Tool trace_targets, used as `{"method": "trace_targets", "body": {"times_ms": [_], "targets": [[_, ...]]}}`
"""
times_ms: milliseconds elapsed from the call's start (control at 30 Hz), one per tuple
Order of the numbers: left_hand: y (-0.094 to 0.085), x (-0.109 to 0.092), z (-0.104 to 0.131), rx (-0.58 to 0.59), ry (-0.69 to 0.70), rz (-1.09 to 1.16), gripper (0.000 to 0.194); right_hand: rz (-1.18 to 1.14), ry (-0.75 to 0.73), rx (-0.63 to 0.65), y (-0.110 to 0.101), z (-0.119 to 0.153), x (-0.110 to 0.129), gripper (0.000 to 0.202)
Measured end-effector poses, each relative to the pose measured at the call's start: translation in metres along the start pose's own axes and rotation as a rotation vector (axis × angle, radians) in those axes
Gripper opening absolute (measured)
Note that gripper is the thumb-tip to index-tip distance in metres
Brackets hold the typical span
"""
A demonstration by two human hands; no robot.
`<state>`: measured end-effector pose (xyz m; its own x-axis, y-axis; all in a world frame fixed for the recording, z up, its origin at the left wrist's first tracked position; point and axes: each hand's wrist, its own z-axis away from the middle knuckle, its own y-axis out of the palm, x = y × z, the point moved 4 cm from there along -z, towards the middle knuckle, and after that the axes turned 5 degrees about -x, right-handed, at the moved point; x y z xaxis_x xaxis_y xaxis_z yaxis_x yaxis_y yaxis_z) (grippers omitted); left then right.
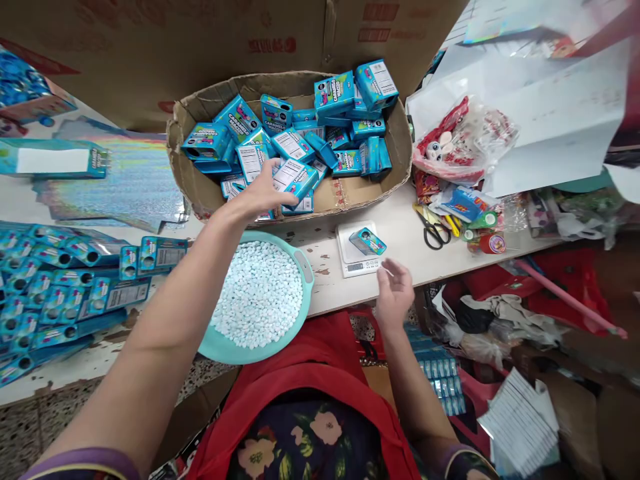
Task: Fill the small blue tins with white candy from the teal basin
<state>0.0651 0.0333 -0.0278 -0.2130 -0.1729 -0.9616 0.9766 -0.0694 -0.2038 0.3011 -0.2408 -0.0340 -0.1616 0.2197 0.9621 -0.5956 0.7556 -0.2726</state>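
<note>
My left hand reaches into a low cut-down cardboard box, its thumb and fingers around the end of a small blue candy box. Several similar blue candy boxes lie jumbled about it. My right hand is open and holds nothing, fingers loosely bent, just in front of a white digital scale. On the scale lies one blue candy box with a round dark hole or mark on its top face. Beneath my left forearm is a turquoise plastic basin full of small pale-blue candies.
Many blue boxes stand packed at the left, by shiny holographic sheets. A large carton rises behind. Black-handled scissors, wrapped goods and small packets lie right. Bags and papers fill the space below the table's right edge.
</note>
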Motion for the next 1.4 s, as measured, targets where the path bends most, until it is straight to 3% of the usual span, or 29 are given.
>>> {"method": "trace_targets", "body": {"times_ms": [67,167,233,300,367,433,533,633,767,867,967,1033,1133,1233,1300,1333,1400], "targets": [[-0.015,-0.016,0.043,0.223,-0.093,0.046,0.074,-0.088,0.068,0.198,0.026,0.023,0.008,0.037],[-0.028,-0.025,0.122,0.423,0.030,-0.096,0.099,-0.316,0.201,0.508,0.065,0.063,0.013,0.065],[-0.028,-0.010,0.169,0.512,0.070,-0.254,0.095,-0.398,0.291,0.555,0.079,0.083,0.010,0.075],[-0.029,0.015,0.197,0.508,0.022,-0.306,0.089,-0.383,0.384,0.512,0.082,0.095,0.001,0.068],[-0.034,0.038,0.206,0.432,-0.096,-0.232,0.081,-0.353,0.447,0.474,0.075,0.100,-0.008,0.057],[-0.040,0.051,0.201,0.293,-0.165,-0.167,0.067,-0.341,0.466,0.463,0.063,0.098,-0.016,0.054],[-0.034,0.041,0.182,0.183,-0.024,-0.227,0.040,-0.312,0.474,0.410,0.035,0.091,-0.030,0.050],[0.008,0.017,0.164,0.321,0.236,-0.265,0.027,-0.272,0.486,0.312,0.005,0.084,-0.045,0.045],[0.093,0.005,0.137,0.488,0.483,-0.357,0.033,-0.122,0.424,0.202,-0.023,0.074,-0.060,0.045],[0.152,0.012,0.116,0.604,0.630,-0.541,0.048,0.033,0.281,0.209,-0.017,0.067,-0.066,0.044],[0.181,0.023,0.101,0.748,0.608,-0.706,0.036,0.123,0.079,0.250,0.009,0.063,-0.077,0.040],[0.176,0.022,0.097,0.735,0.578,-0.724,0.030,0.150,-0.047,0.289,0.027,0.063,-0.084,0.035],[0.137,0.008,0.109,0.597,0.605,-0.605,0.034,0.175,-0.174,0.308,0.036,0.063,-0.085,0.041],[0.083,-0.005,0.138,0.512,0.585,-0.393,0.034,0.167,-0.296,0.154,0.021,0.057,-0.057,0.075],[0.052,-0.005,0.162,0.486,0.491,-0.256,0.035,0.111,-0.346,0.103,0.011,0.050,-0.027,0.089],[0.039,-0.001,0.173,0.474,0.410,-0.185,0.037,0.114,-0.348,0.181,0.012,0.047,-0.012,0.087],[0.019,0.011,0.191,0.430,0.174,0.028,0.045,0.195,-0.320,0.440,0.022,0.047,0.015,0.059]]}}
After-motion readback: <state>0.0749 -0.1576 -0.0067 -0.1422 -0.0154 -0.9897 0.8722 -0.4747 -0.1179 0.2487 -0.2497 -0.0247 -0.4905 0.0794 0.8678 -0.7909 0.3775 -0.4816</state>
